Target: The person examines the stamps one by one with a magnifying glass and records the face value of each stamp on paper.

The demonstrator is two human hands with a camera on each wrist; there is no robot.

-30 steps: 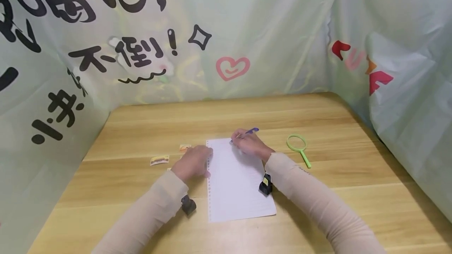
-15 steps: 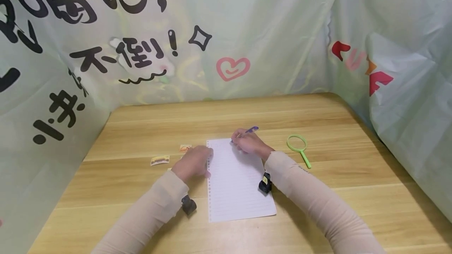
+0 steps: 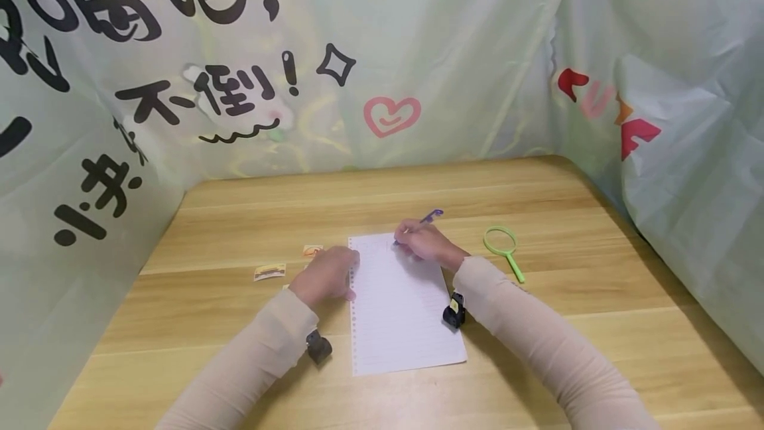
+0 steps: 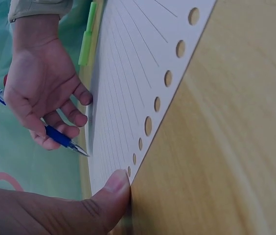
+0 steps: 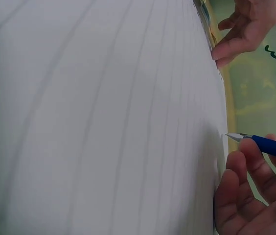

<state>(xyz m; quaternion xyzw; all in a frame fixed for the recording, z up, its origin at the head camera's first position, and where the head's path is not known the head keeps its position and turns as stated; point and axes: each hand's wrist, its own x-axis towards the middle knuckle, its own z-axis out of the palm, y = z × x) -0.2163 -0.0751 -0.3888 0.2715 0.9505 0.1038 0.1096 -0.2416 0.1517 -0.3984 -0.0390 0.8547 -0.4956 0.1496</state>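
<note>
A sheet of lined paper [image 3: 394, 324] with punched holes down its left side lies flat on the wooden table. My left hand [image 3: 325, 275] rests at that holed edge, its thumb [image 4: 116, 182] pressing on the margin. Near the top of the sheet, my right hand [image 3: 426, 242] pinches a blue pen [image 3: 431, 216] between thumb and fingers. The pen [image 4: 58, 136] slants, tip down close to the paper; the right wrist view shows its metal tip [image 5: 233, 136] by the sheet, though contact is hard to tell. Any ink marks are too faint to make out.
A green magnifying glass [image 3: 504, 247] lies right of the paper. Left of it are small printed cards [image 3: 270, 272], one partly behind my left hand. The wooden table [image 3: 239, 217] is bounded at the back and sides by a printed curtain [image 3: 465, 52].
My right hand has shifted slightly to the right with the pen across the top of the paper. My left hand stays put on the edge.
</note>
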